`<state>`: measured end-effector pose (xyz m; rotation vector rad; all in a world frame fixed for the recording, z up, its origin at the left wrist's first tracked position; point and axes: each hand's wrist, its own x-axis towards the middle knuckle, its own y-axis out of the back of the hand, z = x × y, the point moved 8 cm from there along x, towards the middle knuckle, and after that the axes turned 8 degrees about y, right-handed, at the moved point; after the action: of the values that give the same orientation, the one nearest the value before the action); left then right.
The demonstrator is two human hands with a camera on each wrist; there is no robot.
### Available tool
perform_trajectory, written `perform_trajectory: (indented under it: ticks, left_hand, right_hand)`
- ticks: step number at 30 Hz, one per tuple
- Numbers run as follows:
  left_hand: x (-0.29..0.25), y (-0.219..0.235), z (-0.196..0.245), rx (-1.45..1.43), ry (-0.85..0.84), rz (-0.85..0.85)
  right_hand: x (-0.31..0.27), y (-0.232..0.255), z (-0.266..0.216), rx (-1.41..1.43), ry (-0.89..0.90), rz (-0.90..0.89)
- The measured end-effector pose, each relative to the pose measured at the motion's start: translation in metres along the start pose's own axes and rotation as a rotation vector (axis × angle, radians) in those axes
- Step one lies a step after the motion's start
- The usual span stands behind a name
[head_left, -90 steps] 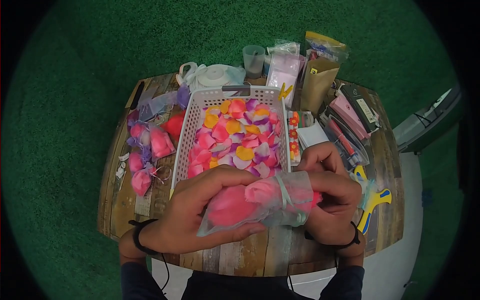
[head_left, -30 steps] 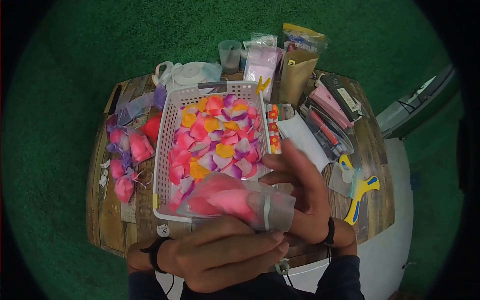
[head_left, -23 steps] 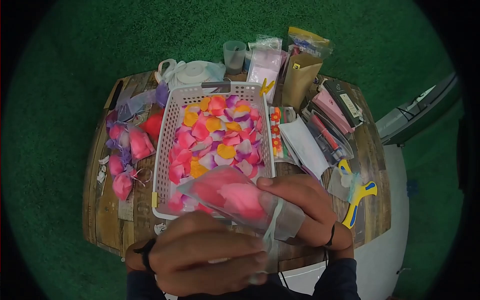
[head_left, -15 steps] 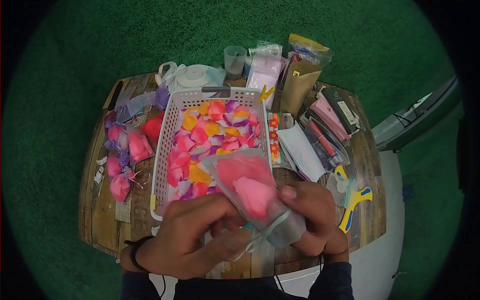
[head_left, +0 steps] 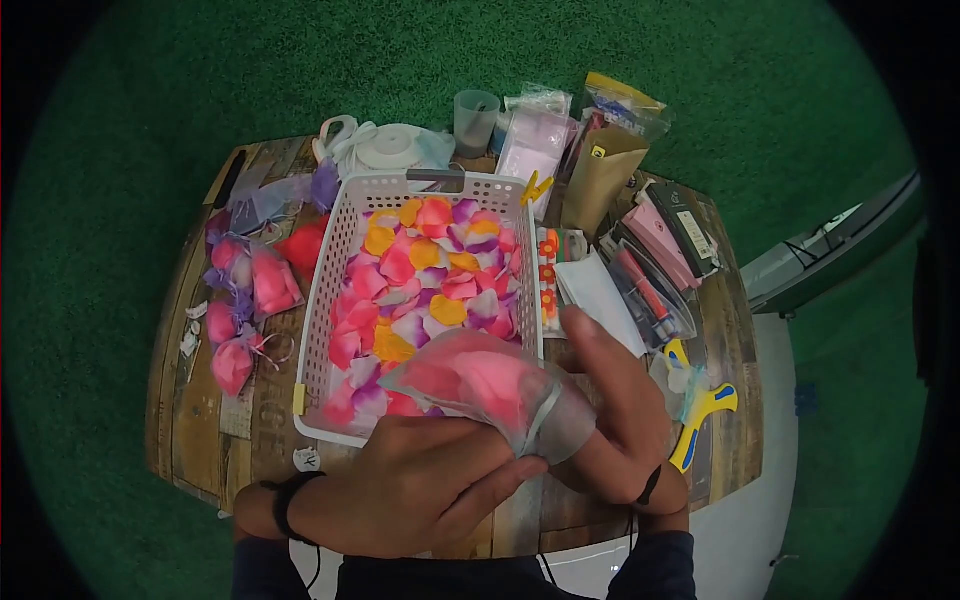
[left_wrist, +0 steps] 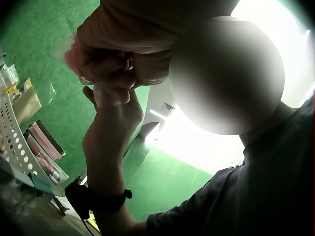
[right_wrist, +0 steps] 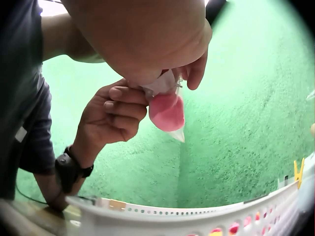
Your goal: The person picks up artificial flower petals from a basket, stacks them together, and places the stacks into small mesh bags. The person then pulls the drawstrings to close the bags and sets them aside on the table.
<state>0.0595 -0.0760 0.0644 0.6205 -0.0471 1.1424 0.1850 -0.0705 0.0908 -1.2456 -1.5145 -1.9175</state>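
Observation:
A sheer pouch (head_left: 470,380) with pink petals inside hangs over the basket's near edge, a pale ribbon around its neck. Below that neck, the left hand (head_left: 405,485) pinches the pouch with thumb and curled fingers. The right hand (head_left: 630,425) is at the mouth end, thumb raised off the film and a finger against or inside the mouth; which is unclear. In the right wrist view the pouch (right_wrist: 167,112) points downward beside the curled fingers of the left hand (right_wrist: 113,115). Both hands meet in the left wrist view, where the pouch is mostly hidden.
A white basket (head_left: 325,260) holds loose petals. Filled pouches (head_left: 235,310) lie to its left; a ribbon roll (head_left: 390,147) and cup (head_left: 476,125) stand behind. Rightward are a paper bag (head_left: 605,180), pink box (head_left: 660,240), white packet (head_left: 600,295) and yellow-blue tool (head_left: 705,425).
Since half a second ago, the left hand has moved right to the pouch's neck. The right thumb has lifted from the pouch, which now lies more level. Earlier, the ribbon's loose ends showed.

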Motion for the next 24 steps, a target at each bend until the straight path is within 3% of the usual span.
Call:
perform_trajectory:
  ticks: [2, 6, 8, 9, 11, 12, 14, 22, 24]
  left_hand:
    - [-0.001, -0.001, -0.001, 0.049, 0.003, 0.005]
    - [0.001, 0.007, 0.000, -0.032, 0.060, -0.077]
    - [-0.002, 0.014, -0.016, -0.121, 0.324, -0.224]
    - [-0.001, 0.019, -0.018, -0.120, 0.323, -0.225]
    - [-0.009, 0.037, -0.049, -0.596, 0.681, -0.010]
    - [-0.007, 0.044, -0.052, -0.579, 0.650, 0.002]
    - [-0.008, 0.041, -0.056, -0.585, 0.648, 0.012]
    - [-0.003, 0.028, -0.061, -0.603, 0.726, -0.027]
    - [0.001, 0.028, -0.057, -0.576, 0.616, 0.041]
  right_hand:
    - [-0.001, -0.008, -0.001, 0.107, 0.055, -0.127]
    - [0.000, -0.005, 0.001, 0.119, 0.013, -0.113]
    - [0.000, 0.000, 0.002, 0.046, 0.036, -0.129]
    - [0.000, 0.002, 0.001, 0.044, 0.036, -0.128]
    - [0.001, 0.004, -0.002, 0.089, 0.037, -0.136]
    - [-0.001, 0.001, -0.001, 0.091, 0.037, -0.135]
    - [-0.006, -0.004, -0.012, -0.048, 0.202, -0.083]
    - [-0.006, -0.009, -0.015, -0.090, 0.221, -0.076]
    - [-0.006, -0.011, -0.013, -0.098, 0.223, -0.084]
